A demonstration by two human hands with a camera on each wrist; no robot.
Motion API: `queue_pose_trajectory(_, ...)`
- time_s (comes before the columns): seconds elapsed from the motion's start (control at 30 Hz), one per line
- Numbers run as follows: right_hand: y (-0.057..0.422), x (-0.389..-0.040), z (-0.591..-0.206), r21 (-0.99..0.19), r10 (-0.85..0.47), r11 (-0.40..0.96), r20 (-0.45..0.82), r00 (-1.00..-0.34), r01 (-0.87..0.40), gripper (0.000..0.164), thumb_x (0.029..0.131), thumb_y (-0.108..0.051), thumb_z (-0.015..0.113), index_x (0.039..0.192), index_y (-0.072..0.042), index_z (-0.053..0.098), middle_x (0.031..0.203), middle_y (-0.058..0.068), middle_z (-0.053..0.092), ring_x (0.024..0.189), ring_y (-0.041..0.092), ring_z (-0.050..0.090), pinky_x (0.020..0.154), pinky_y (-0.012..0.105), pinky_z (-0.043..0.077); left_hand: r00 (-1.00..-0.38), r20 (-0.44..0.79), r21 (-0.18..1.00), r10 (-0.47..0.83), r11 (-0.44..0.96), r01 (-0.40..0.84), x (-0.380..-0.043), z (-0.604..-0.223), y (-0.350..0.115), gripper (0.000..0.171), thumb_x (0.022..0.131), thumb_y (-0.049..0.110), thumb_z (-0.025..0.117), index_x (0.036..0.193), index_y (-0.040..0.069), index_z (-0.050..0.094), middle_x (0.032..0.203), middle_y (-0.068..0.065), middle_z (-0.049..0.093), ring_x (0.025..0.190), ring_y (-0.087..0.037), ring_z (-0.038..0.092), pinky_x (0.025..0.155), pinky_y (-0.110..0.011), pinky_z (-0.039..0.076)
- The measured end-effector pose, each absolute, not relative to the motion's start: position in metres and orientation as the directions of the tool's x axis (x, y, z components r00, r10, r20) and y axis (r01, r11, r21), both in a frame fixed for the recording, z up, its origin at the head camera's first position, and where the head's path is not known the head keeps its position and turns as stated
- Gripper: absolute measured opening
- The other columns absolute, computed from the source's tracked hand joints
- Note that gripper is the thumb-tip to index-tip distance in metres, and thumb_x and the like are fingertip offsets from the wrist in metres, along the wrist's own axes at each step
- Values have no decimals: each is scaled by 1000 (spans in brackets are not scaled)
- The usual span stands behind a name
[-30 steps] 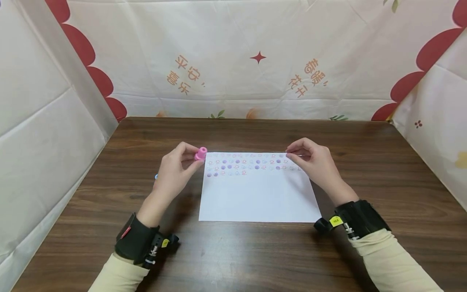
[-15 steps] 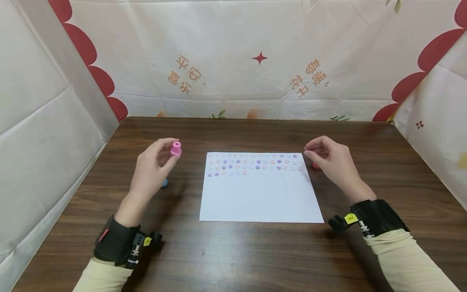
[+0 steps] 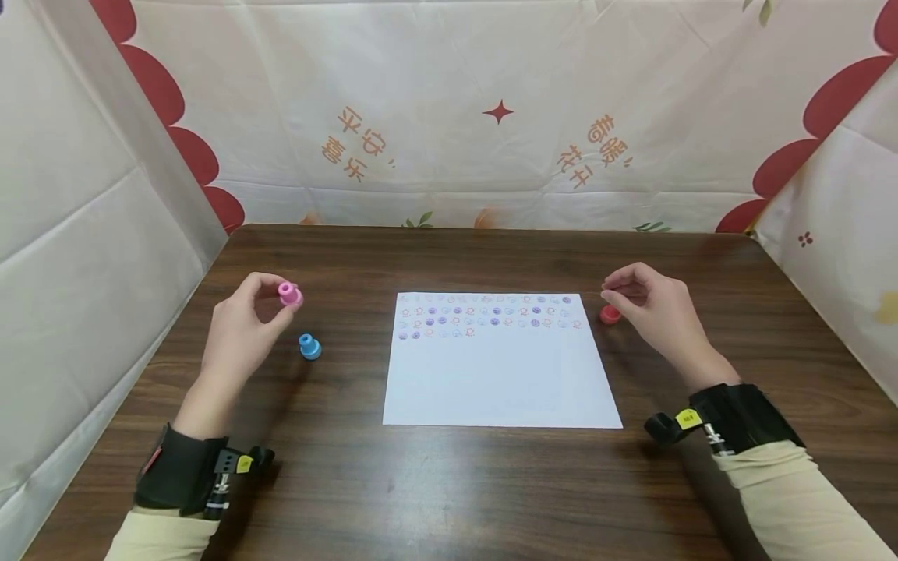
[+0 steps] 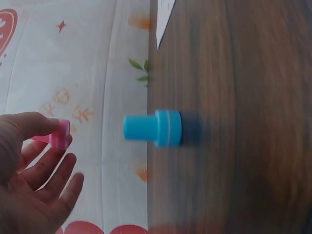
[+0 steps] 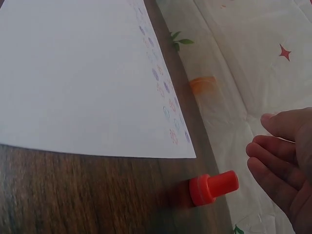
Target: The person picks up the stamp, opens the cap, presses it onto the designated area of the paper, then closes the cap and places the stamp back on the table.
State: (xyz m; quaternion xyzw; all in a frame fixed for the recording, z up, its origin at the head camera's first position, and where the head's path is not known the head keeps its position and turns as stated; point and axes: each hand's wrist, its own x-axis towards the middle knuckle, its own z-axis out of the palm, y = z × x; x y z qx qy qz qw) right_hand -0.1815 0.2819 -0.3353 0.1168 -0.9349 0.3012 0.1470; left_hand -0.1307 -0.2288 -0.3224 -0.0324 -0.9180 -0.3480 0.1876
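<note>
My left hand [image 3: 242, 333] pinches a small pink stamp [image 3: 289, 294] between thumb and fingers, raised above the table's left side. A blue stamp [image 3: 309, 347] stands upright on the table, just right of that hand. At the right, my right hand [image 3: 658, 318] hovers with nothing held, its fingers loosely bent. A red stamp [image 3: 609, 315] stands close below its fingertips, and the right wrist view shows a gap between them. Between the hands lies a white sheet of paper [image 3: 498, 382]. Rows of small purple, blue and red stamped marks run along its far part.
The brown wooden table [image 3: 456, 499] reaches back to a white patterned cloth [image 3: 435, 101]. More cloth hangs along the left and right sides. Both wrists wear black straps with small cameras.
My left hand has moved left with the pink stamp, away from the paper, uncovering the blue stamp. My right hand has let go of the paper's far-right corner and moved right, near the red stamp.
</note>
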Motion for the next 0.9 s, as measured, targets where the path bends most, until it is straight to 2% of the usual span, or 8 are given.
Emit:
queue_pose_trajectory(0.03, 283, -181, -336, -530, -130, 791, 341, -931, -305, 22, 87, -11, 70, 106, -4, 61, 97, 15, 70, 90, 28, 67, 79, 54, 55, -930, 361, 619, -73, 765, 180, -130, -323, -232, 33, 86, 11, 70, 113, 0, 56, 110, -25, 66, 102, -39, 59, 84, -58, 50)
queue_pose_trajectory(0.1, 284, -181, -336, -532, -125, 794, 333, -935, -295, 22, 87, -10, 70, 106, -4, 61, 98, 16, 70, 90, 29, 66, 79, 56, 54, -935, 346, 603, -74, 781, 162, -129, -325, -237, 32, 86, 13, 70, 113, 1, 57, 109, -25, 66, 101, -39, 58, 81, -58, 48)
queue_pose_trajectory(0.37, 288, -181, -339, -537, -119, 799, 298, -947, -270, 24, 86, -9, 70, 108, -3, 60, 98, 20, 69, 90, 33, 65, 79, 58, 55, -972, 232, 573, -35, 812, 108, -127, -331, -254, 31, 88, 18, 69, 112, 1, 59, 101, -24, 67, 91, -38, 64, 80, -60, 50)
queue_pose_trajectory(0.6, 289, -181, -340, -534, -131, 805, 267, -955, -260, 28, 84, -8, 72, 109, -2, 60, 101, 22, 68, 92, 36, 64, 82, 60, 54, -997, 83, 528, 6, 848, 49, -126, -336, -262, 35, 86, 22, 72, 110, 1, 58, 104, -28, 67, 98, -42, 61, 83, -63, 48)
queue_pose_trajectory(0.73, 290, -180, -340, -526, -134, 810, 263, -955, -259, 29, 84, -7, 72, 110, -1, 59, 101, 23, 67, 93, 36, 64, 84, 60, 53, -1000, 0, 508, 32, 861, 27, -126, -336, -263, 34, 86, 24, 70, 109, 2, 59, 105, -27, 67, 99, -41, 60, 81, -60, 48)
queue_pose_trajectory(0.9, 292, -179, -340, -521, -130, 819, 241, -962, -241, 30, 85, -8, 71, 111, -1, 59, 104, 24, 67, 96, 37, 63, 85, 61, 52, -997, -48, 492, 59, 870, 27, -126, -337, -261, 29, 88, 24, 69, 105, 3, 60, 99, -22, 67, 90, -35, 59, 72, -50, 48)
